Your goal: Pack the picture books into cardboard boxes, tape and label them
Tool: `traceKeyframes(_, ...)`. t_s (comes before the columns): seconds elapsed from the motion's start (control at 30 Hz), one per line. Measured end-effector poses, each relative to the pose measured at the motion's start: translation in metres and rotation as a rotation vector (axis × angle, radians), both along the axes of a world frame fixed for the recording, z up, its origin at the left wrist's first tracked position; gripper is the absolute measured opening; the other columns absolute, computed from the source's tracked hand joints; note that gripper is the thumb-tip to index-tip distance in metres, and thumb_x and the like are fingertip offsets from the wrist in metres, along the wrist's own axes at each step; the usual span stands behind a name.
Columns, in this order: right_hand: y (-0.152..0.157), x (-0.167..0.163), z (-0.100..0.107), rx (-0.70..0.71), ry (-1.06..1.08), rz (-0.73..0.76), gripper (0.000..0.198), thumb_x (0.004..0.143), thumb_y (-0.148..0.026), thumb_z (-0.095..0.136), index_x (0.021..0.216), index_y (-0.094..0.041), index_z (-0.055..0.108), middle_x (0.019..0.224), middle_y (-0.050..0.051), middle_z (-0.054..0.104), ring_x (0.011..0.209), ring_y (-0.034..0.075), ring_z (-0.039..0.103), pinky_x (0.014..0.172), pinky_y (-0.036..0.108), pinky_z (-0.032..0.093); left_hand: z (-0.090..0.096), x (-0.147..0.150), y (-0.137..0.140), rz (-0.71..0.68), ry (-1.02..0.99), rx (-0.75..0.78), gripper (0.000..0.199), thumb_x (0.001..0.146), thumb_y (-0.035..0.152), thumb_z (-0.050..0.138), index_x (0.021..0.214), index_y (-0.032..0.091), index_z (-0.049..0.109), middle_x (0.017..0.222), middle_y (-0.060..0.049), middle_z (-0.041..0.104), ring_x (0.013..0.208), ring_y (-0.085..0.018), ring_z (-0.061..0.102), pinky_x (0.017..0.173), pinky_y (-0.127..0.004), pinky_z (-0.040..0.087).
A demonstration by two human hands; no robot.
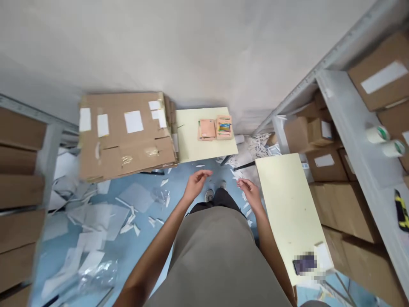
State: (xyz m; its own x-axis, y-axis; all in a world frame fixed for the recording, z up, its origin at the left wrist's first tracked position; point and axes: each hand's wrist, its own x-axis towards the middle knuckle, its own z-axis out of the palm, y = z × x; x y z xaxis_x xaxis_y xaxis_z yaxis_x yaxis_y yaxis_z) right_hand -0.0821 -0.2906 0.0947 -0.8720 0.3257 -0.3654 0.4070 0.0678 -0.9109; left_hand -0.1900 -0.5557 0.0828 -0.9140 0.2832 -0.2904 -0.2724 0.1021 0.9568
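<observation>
My left hand (195, 184) hovers in front of my body with its fingers stretched towards the right, and nothing shows in it. Across from it, my right hand (250, 192) is also in the air, its fingers loosely bent and apart, holding nothing visible. Beyond both hands, two piles lie side by side on a pale yellow table (194, 152). The left pile is of plain pinkish-orange packs (207, 129); the right pile (224, 127) has a colourful print on top. Neither hand touches them.
Flattened cardboard (128, 145) is stacked at the table's left. A second yellow table (284, 192) stands right, bearing a phone (304, 263). Shelves with boxes (343, 209), tape rolls (378, 134) and a yellow-black cutter (401, 209) line the right. Paper scraps (92, 241) litter the blue floor.
</observation>
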Motion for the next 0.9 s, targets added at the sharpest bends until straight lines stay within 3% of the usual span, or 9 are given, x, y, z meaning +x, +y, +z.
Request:
traceKeyframes(0.2,-0.021,-0.088,-0.009,0.004,-0.017,0.159,0.050,0.090,-0.066,0.075,0.114,-0.022,0.081,0.119,0.014,0.085,0.109,0.034,0.082,0.102,0.050,0.064,-0.020,-0.034,-0.045,0.200,-0.040,-0.021,0.042,0.093,0.057,0.069,0.111,0.021,0.079,0.119,-0.012,0.084,0.113,-0.027,0.078,0.111,-0.045,0.060)
traceKeyframes(0.4,-0.034,-0.184,-0.032,0.016,0.002,0.220,0.052,0.089,-0.068,0.076,0.112,-0.022,0.083,0.118,0.014,0.086,0.111,0.034,0.081,0.104,0.050,0.064,-0.049,-0.105,-0.053,0.234,-0.075,-0.076,0.040,0.095,0.049,0.069,0.120,0.019,0.076,0.130,-0.016,0.081,0.124,-0.029,0.077,0.115,-0.048,0.058)
traceKeyframes(0.5,-0.044,-0.231,-0.052,0.048,0.019,0.237,0.055,0.091,-0.068,0.074,0.118,-0.022,0.083,0.128,0.014,0.083,0.123,0.035,0.078,0.106,0.049,0.064,-0.065,-0.150,-0.048,0.179,-0.144,-0.174,0.041,0.094,0.040,0.071,0.127,0.016,0.074,0.140,-0.019,0.077,0.123,-0.031,0.077,0.112,-0.049,0.060)
traceKeyframes(0.6,-0.058,-0.276,-0.078,0.138,0.014,0.329,0.064,0.097,-0.064,0.068,0.143,-0.021,0.075,0.155,0.016,0.069,0.147,0.037,0.063,0.115,0.052,0.060,-0.082,-0.195,-0.031,0.130,-0.208,-0.272,0.045,0.093,0.032,0.070,0.135,0.015,0.071,0.148,-0.022,0.072,0.124,-0.032,0.077,0.109,-0.049,0.061)
traceKeyframes(0.7,-0.074,-0.318,-0.108,0.335,-0.015,0.448,0.069,0.103,-0.048,0.063,0.164,-0.017,0.057,0.176,0.018,0.046,0.169,0.037,0.035,0.134,0.058,0.038,-0.102,-0.237,-0.004,0.098,-0.227,-0.336,0.047,0.094,0.028,0.069,0.139,0.013,0.068,0.150,-0.024,0.070,0.125,-0.032,0.077,0.108,-0.047,0.061)
traceKeyframes(0.77,-0.085,-0.339,-0.128,0.458,-0.058,0.508,0.074,0.103,-0.036,0.061,0.172,-0.012,0.044,0.182,0.020,0.034,0.174,0.036,0.020,0.140,0.061,0.023,-0.114,-0.260,0.012,0.081,-0.230,-0.349,0.043,0.094,0.027,0.069,0.135,0.012,0.069,0.146,-0.024,0.072,0.126,-0.032,0.076,0.110,-0.047,0.060)
traceKeyframes(0.9,-0.112,-0.353,-0.157,0.607,-0.153,0.573,0.088,0.097,-0.021,0.062,0.175,0.001,0.027,0.185,0.028,0.017,0.175,0.041,0.005,0.140,0.064,0.013,-0.131,-0.288,0.028,0.057,-0.232,-0.369,0.029,0.094,0.027,0.070,0.119,0.014,0.074,0.133,-0.021,0.078,0.126,-0.031,0.075,0.115,-0.048,0.055)
